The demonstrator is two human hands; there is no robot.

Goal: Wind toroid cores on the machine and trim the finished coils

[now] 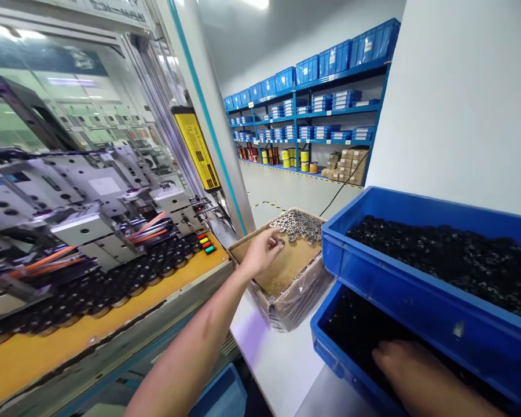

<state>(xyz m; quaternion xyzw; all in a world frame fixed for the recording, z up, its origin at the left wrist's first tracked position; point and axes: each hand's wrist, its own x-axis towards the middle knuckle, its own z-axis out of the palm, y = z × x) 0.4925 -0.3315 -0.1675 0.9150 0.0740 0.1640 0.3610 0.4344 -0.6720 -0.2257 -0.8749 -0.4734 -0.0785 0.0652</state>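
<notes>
Left arm extends forward from the lower edge of view, wrist slightly bent, left hand over the box. Its fingers curl inward, tips near the thumb; whether they meet or pinch a piece, cannot tell. Right arm enters from the lower right corner, right hand palm down and reaching into the lower bin; its fingertips are hidden among dark contents, so its grip cannot be told. Metal parts: small, shiny, silver, ring-like, heaped loosely at the far end of the box, just beyond the left fingers. Box is brown cardboard, wrapped outside in clear film, its floor bare below the left palm. Black parts: small, dark, with glints, piled in the upper bin, above and beyond the right hand. Machine stands left of the left hand.
</notes>
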